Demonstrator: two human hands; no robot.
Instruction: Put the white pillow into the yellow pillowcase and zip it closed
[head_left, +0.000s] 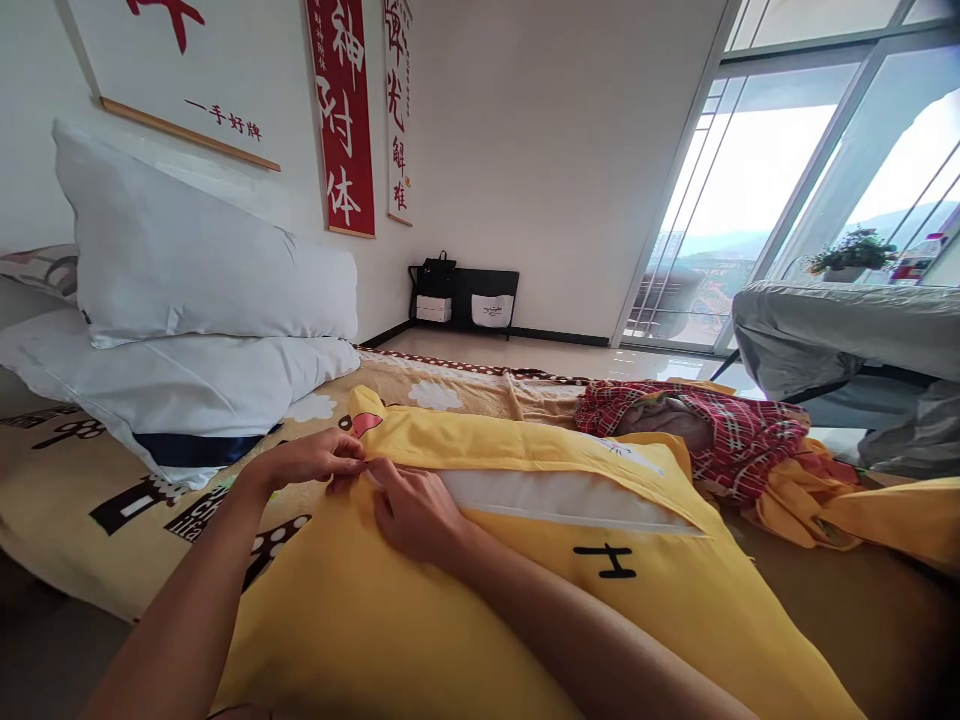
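A yellow pillowcase (pixel 480 620) with a black letter H lies in front of me, over a white pillow (pixel 540 492) that shows through its long opening. Along the opening's near edge runs a pale zipper-like strip (pixel 600 522). At the left end of this opening, my left hand (pixel 322 458) is closed, pinching the yellow fabric near the corner. My right hand (pixel 420 510) lies right beside it, closed, with thumb and fingers gripping the pillowcase edge. Whether a zipper pull sits between the fingertips is hidden.
Two white pillows (pixel 217 250) are stacked at the left on the patterned bed sheet (pixel 60 480). A red plaid cloth (pixel 735 430) and loose yellow fabric (pixel 892 515) lie to the right. Behind them stands a grey-covered piece of furniture (pixel 847 320) by the glass doors.
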